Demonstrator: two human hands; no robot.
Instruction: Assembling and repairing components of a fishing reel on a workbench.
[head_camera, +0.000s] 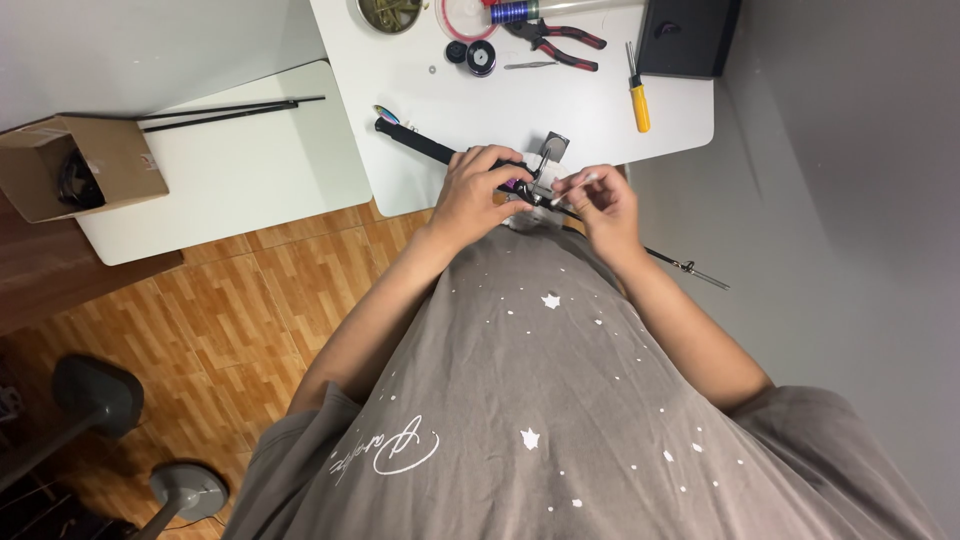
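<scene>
While left hand (478, 187) grips rod (420, 142), right hand (603, 203) pinches.

Over the white counter (420, 90) edge, the left hand (478, 190) grips a black fishing rod (425, 143) handle while the right hand (605, 205) pinches a thin white stick (575, 181) beside it.

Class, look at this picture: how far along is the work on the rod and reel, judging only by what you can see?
Done: tools are laid out on the white table, including pliers and a yellow-handled screwdriver. In hand: the left hand grips the black fishing rod at its reel, while the right hand pinches a small white piece beside it. Left: that piece is not seated yet.
</scene>
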